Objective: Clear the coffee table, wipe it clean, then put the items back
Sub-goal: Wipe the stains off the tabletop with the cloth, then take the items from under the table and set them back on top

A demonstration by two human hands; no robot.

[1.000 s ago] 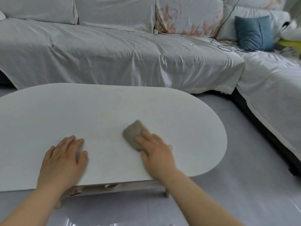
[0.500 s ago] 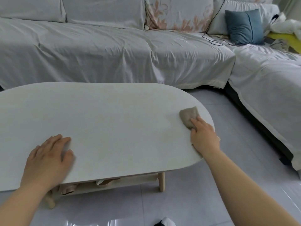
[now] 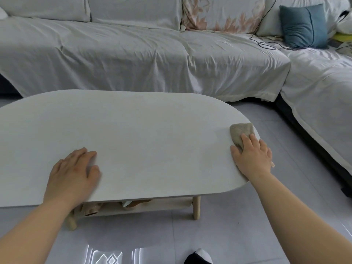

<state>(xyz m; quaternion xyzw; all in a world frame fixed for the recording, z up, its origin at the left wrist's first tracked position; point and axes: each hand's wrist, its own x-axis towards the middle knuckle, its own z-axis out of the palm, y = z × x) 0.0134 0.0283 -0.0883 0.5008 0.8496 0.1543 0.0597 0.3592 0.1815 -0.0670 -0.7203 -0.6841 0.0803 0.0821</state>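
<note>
- Beige cloth (image 3: 240,131), folded small, lies at the right end of the coffee table (image 3: 142,138), close to the rounded rim.
- Right hand (image 3: 251,159) lies flat on the near part of the cloth, fingers straight and pressing down rather than curled round it; a scrap of the cloth shows past the little-finger side.
- Left hand (image 3: 73,175) rests palm-down on the near left part of the tabletop, fingers stretched out and together, holding nothing. It looks slightly blurred.
- Just behind the table stands a sofa (image 3: 133,60) under a loose pale grey cover, which turns a corner and runs down the right side of the view.
- Against the sofa back lean a floral cushion (image 3: 222,14) and, further right, a blue cushion (image 3: 302,25); a black cable (image 3: 266,45) trails over the seat between them.
- A yellow object (image 3: 342,36) sits at the far right edge, too cut off to tell what it is.
- Under the tabletop a lower shelf (image 3: 171,204) holds tan and brownish things, mostly hidden by the top; I cannot tell what they are.
- One pale wooden leg (image 3: 196,207) stands on the glossy grey floor tiles (image 3: 238,235).
- A foot in a black-and-white sock (image 3: 200,257) shows at the bottom edge.
</note>
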